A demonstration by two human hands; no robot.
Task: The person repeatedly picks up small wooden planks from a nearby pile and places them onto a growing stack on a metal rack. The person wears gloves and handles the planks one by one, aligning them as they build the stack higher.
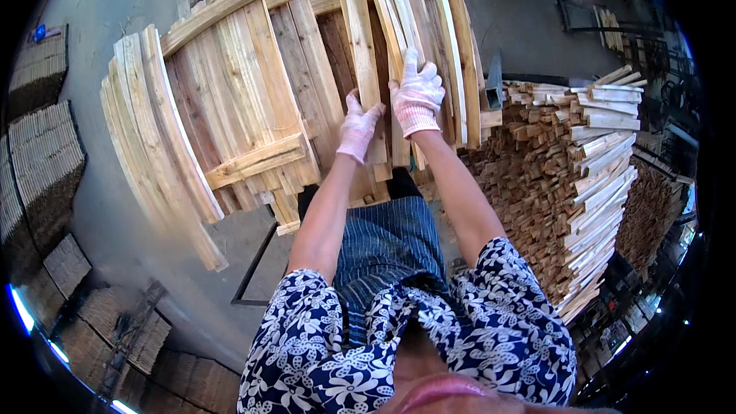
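Your left hand and right hand have fingers closed around boards; a wood pile sits at three o'clock.

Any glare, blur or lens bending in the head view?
Head view: leftmost boards look bowed by the fisheye; white strips glare at lower left; a hazy smear blurs the floor beside those boards; left hand and right hand look fairly sharp.

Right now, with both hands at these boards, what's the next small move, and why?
I'd probably ease the long, flat, pale wooden board in the white-and-pink-gloved left hand rightward, toward the long, narrow, pale wooden boards that the white-and-pink-gloved right hand seems to grip. A dark gap shows between them.
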